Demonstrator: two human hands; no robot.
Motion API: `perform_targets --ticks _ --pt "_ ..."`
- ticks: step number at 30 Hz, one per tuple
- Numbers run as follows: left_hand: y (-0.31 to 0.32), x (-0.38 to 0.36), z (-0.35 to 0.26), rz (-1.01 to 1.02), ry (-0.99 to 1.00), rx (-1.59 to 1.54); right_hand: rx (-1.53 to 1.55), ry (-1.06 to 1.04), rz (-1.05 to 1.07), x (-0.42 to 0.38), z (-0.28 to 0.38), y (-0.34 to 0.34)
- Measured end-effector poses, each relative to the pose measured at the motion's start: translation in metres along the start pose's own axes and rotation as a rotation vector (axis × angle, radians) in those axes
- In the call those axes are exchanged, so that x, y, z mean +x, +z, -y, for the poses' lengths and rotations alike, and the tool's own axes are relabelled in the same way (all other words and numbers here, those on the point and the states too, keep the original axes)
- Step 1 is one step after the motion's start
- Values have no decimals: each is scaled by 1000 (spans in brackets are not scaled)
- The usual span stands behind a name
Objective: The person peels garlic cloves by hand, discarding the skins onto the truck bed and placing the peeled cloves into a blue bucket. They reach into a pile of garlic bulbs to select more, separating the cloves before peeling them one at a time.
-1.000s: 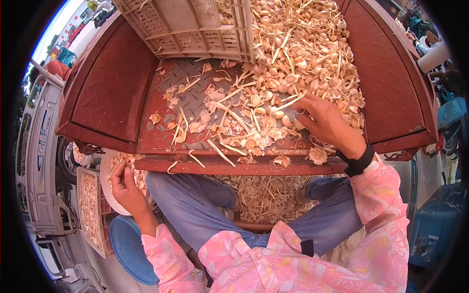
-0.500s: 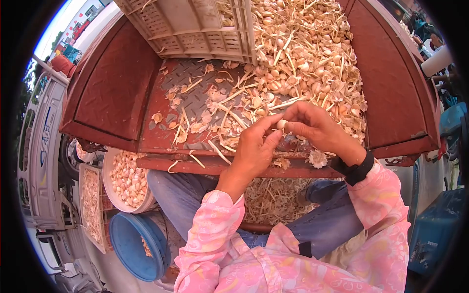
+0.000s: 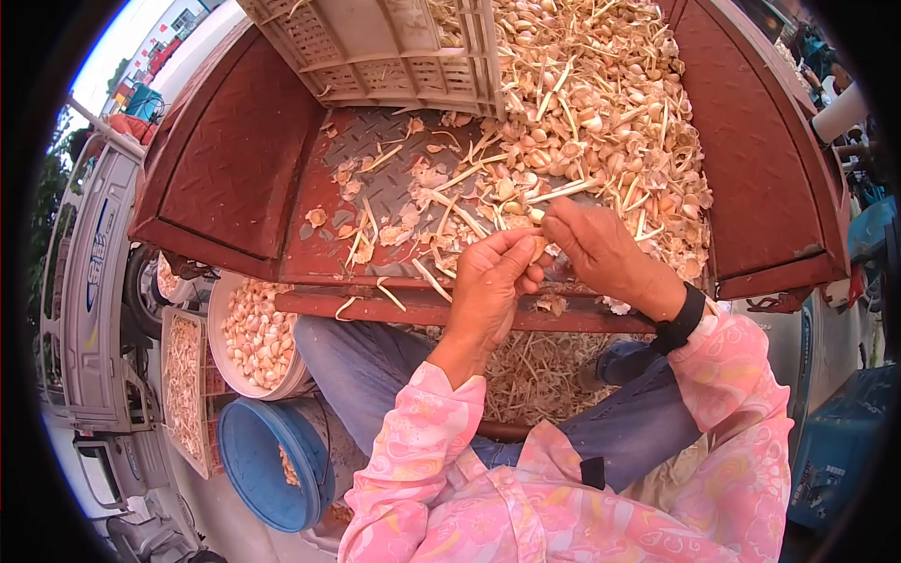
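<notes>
Head view: left hand (image 3: 493, 281) and right hand (image 3: 591, 246) pinch garlic clove (image 3: 536, 216)

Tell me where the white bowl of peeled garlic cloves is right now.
In the head view, the white bowl sits low on the person's left, beside their knee, below the red metal bed's edge and just above the blue bucket.

Rusty red checker-plate metal on the truck bed (image 3: 375, 192). Pale matt plastic crate (image 3: 394, 47); dry papery garlic skins (image 3: 601, 113). Glossy blue plastic bucket (image 3: 258, 464).
</notes>
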State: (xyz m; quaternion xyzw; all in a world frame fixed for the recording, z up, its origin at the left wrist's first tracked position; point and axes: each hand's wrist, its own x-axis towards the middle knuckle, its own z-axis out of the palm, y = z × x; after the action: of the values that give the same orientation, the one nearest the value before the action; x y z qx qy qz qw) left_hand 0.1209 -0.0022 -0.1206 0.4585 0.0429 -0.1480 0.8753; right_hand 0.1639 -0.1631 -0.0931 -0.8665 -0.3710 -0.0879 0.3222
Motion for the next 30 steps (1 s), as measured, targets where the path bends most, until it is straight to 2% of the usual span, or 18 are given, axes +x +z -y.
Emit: perform_targets --ticks 2,5,6,9,10,13,16,19,23,27,29,30 --pt "-1 -2 -2 17 -15 -48 170 106 -52 0 -7 5" --pt "-13 -5 -14 40 -107 -171 1 317 111 6 -12 -13" --pt "-18 -6 -23 -1 -96 -133 -178 347 165 8 -6 -22" --pt "-21 6 -45 -209 48 82 -294 257 81 10 -13 -23" --pt "-28 19 -42 -209 109 267 -259 208 31 13 -12 -21" --pt "-26 52 -30 -163 403 1180 -131 147 -24 22 -29 -4" --pt "-18 67 -11 -132 508 1577 -129 166 -48 30 -37 -1" --pt "-16 57 -15 -94 428 1553 -159 197 -59 30 -46 -4" --pt "-23 37 -29 -111 306 1582 -184 125 -49 41 -45 5" --pt "-20 39 -47 -195 188 1357 -323 4 20 54 -43 27" --pt "-32 47 -41 -201 326 1251 -403 14 135 59 -46 32" --pt "-35 49 -37 -213 376 1195 -306 56 106 60 -47 33"
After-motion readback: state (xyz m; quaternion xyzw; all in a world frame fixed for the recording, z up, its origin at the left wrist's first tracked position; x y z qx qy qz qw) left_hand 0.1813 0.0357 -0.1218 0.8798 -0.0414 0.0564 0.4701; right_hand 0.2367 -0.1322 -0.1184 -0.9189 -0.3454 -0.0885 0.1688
